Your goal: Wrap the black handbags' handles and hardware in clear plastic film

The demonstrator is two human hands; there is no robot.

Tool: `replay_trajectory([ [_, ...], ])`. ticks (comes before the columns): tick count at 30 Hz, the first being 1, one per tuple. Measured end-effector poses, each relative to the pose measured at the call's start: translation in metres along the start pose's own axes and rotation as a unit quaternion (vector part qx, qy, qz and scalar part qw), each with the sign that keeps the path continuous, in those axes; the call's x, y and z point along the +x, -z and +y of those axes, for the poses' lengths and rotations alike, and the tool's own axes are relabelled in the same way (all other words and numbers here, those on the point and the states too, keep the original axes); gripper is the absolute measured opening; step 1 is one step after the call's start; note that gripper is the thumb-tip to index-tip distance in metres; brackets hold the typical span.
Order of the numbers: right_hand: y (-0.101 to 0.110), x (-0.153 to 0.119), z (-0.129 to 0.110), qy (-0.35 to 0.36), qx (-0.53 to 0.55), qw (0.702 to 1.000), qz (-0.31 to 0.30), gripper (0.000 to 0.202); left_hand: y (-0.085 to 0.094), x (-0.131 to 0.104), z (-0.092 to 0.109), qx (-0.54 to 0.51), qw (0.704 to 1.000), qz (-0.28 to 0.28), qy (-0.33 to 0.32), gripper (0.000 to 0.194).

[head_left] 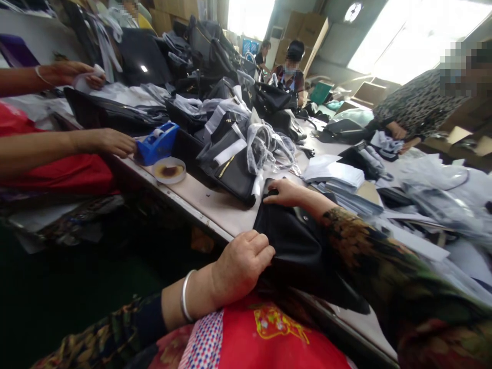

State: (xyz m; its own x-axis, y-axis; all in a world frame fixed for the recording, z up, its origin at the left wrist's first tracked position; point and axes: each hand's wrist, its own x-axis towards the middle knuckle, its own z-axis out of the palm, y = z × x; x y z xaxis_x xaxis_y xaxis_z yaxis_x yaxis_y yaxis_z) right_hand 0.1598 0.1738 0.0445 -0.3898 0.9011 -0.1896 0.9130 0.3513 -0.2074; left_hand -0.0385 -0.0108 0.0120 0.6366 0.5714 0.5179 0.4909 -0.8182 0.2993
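Note:
A black leather bag lies at the table's near edge, in front of my body. My left hand, with a silver bangle at its wrist, has its fingers closed over the bag's near left edge. Across the bag's far edge reaches my right hand, its thumb and fingers gripping the black leather there. My right forearm covers part of the bag. Just beyond stands another black handbag with a gold zip and handles wrapped in clear plastic.
A blue tape dispenser and a round dish with brown residue sit on the left, beside a co-worker's hand. Stacked white papers lie to the right. Many black bags are piled behind; other people work around the table.

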Motion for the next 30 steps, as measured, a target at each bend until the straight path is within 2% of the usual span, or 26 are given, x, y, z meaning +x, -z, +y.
replay_trajectory([
  [1, 0.0, 0.006, 0.004, -0.008, 0.041, 0.999, 0.024, 0.035, -0.001, -0.003, -0.001, -0.014, 1.0, 0.007, 0.013, 0.007],
  [3, 0.004, 0.014, 0.014, -0.047, 0.141, 0.982, 0.115, 0.023, -0.004, -0.01, -0.003, -0.048, 0.998, 0.026, 0.037, 0.004],
  [6, 0.008, 0.021, 0.026, -0.136, 0.293, 0.917, 0.234, 0.026, -0.005, -0.018, -0.009, -0.087, 0.993, 0.064, 0.055, 0.006],
  [9, 0.004, 0.024, 0.028, -0.209, 0.427, 0.845, 0.244, 0.027, -0.002, -0.02, -0.013, -0.132, 0.985, 0.079, 0.081, 0.008],
  [12, -0.002, 0.027, 0.027, -0.235, 0.487, 0.809, 0.232, 0.023, 0.002, -0.014, -0.013, -0.187, 0.965, 0.078, 0.166, 0.025],
  [16, -0.007, 0.028, 0.027, -0.221, 0.492, 0.801, 0.259, 0.024, -0.001, 0.005, -0.011, -0.207, 0.919, 0.03, 0.335, 0.042],
  [19, -0.006, 0.027, 0.026, -0.21, 0.476, 0.797, 0.308, 0.025, -0.006, 0.018, -0.012, -0.212, 0.884, -0.023, 0.415, 0.044],
  [23, -0.005, 0.025, 0.021, -0.221, 0.474, 0.78, 0.343, 0.025, -0.008, 0.02, -0.013, -0.208, 0.879, -0.048, 0.427, 0.054],
  [26, -0.005, 0.026, 0.018, -0.237, 0.488, 0.77, 0.336, 0.025, -0.004, 0.016, -0.014, -0.199, 0.883, -0.092, 0.415, 0.048],
  [28, -0.005, 0.028, 0.016, -0.241, 0.482, 0.778, 0.323, 0.026, 0.001, 0.016, -0.014, -0.183, 0.89, -0.142, 0.392, 0.042],
  [30, -0.004, 0.028, 0.012, -0.227, 0.45, 0.803, 0.317, 0.03, 0.006, 0.018, -0.015, -0.162, 0.902, -0.18, 0.358, 0.038],
])
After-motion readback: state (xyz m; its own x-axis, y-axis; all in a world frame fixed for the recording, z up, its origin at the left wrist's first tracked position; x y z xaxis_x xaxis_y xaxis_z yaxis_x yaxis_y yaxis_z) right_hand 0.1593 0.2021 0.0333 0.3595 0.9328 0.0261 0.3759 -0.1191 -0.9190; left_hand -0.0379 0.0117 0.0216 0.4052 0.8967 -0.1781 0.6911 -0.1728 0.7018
